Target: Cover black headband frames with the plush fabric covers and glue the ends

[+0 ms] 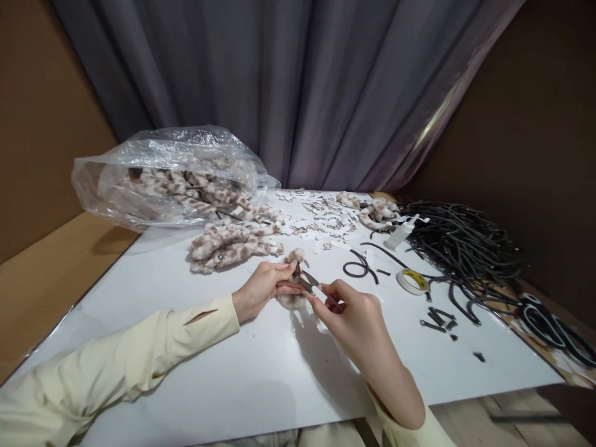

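Near the middle of the table, my left hand [263, 287] is closed on a fluffy brown-and-white fur tube [296, 255]. A short dark end shows beside my left thumb. My right hand [356, 316] grips a pair of small scissors [308, 284], which look like thread snips. Their blades are parted and point left at the dark end. Whether they touch it I cannot tell. Part of the fur tube [292, 302] hangs below my left fingers; the rest is hidden by them.
Left lie a bundle of fur tubes [233, 245] and a clear plastic bag [107, 186] of more. White scraps [321, 214] litter the back. Right are a white bottle [399, 236], a tape roll [412, 281], black cord pieces [437, 320] and a heap of black cords [465, 242].
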Motion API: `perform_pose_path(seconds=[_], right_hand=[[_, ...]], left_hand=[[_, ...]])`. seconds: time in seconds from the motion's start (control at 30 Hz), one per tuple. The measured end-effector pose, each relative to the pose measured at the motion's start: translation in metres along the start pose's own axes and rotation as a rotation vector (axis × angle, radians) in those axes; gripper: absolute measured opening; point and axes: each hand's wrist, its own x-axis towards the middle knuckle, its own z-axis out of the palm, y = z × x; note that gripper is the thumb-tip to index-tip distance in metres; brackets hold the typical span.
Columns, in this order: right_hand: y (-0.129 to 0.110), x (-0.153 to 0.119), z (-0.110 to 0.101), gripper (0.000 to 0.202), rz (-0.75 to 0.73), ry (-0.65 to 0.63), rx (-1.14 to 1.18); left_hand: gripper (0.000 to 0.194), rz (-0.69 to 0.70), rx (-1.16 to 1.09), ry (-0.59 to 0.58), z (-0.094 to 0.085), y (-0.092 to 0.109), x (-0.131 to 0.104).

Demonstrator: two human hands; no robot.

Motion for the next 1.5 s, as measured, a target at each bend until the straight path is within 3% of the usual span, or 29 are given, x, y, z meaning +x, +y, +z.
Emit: perform_pose_path(seconds=[0.3,0.9,1.27,1.5], right_hand=[[0.0,0.004,0.007,0.017,-0.02,-0.053,-0.019],[0.001,0.002,0.008,0.015,-0.061,-0.029,-0.041],[-0.003,0.0,0.034,0.018,-0.091,0.093,-0.099],[-0.007,0.003,0.049,0.011,-0.087,0.015,-0.155]], left_hand=[[0.039,-0.002,0.033,0.001,0.0,-0.001,0.0],[0.033,-0.008,0.001,-0.009,-0.001,0.0,0.0],[0.019,-0.004,-0.183,0.107,0.007,-0.002,-0.001],[0.022,0.025,-0.261,0.145,0.007,-0.005,0.002]])
